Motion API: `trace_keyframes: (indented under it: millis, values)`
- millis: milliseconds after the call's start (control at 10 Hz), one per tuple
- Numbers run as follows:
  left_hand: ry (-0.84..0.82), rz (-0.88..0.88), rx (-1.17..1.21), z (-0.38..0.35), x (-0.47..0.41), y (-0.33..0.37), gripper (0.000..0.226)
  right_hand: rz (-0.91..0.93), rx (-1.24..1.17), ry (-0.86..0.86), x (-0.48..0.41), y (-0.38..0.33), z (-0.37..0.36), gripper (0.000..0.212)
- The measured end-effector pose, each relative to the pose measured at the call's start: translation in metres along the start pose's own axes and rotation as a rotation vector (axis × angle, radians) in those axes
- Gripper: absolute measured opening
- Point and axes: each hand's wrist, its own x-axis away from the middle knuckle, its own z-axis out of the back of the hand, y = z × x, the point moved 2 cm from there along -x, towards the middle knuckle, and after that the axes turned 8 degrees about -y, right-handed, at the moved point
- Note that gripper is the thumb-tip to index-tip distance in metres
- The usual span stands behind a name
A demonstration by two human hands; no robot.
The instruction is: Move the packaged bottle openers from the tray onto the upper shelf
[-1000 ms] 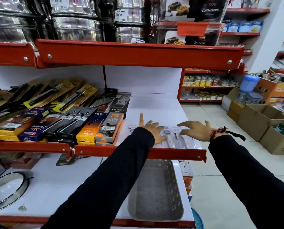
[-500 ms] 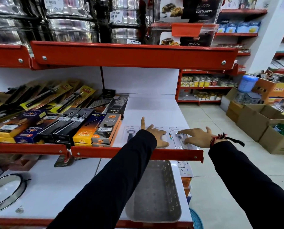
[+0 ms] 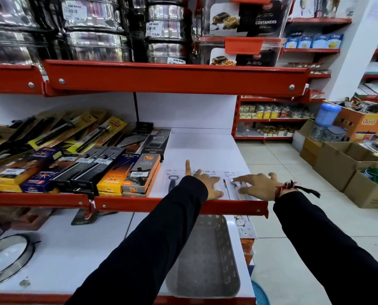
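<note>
Two hands flat on the upper shelf [image 3: 201, 148], palms down, fingers spread, nothing gripped. Left hand [image 3: 207, 183] pressed on the middle packaged bottle openers [image 3: 218, 179], index finger extended toward the shelf back, thumb near the red front lip. Right hand [image 3: 257, 187] laid on the rightmost pack [image 3: 238, 194], fingertips touching its clear blister; red-and-black thread wristband [image 3: 287, 187] at the wrist. Leftmost pack [image 3: 172, 181] uncovered, black-handled opener visible, just beside the stacked lighter box [image 3: 145, 172]. Packs side by side, flat, close behind the front lip, directly under the palms rather than between fingers. Grey perforated tray [image 3: 205, 260] on the lower shelf below, partly hidden by the left sleeve; visible part bare. One more carded pack [image 3: 245, 226] beside the tray's right edge, contents too small to tell.
</note>
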Motion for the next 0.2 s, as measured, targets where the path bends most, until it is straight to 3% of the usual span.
trace_keyframes:
  millis: [100,200]
  values:
    - [0.071,0.003,0.028,0.000,0.004,-0.003,0.073,0.026,0.007,0.079,0.008,-0.001,-0.003,0.046]
    - [0.265,-0.018,0.090,0.005,0.018,-0.009,0.067,0.123,-0.047,0.428,0.028,-0.007,0.007,0.045]
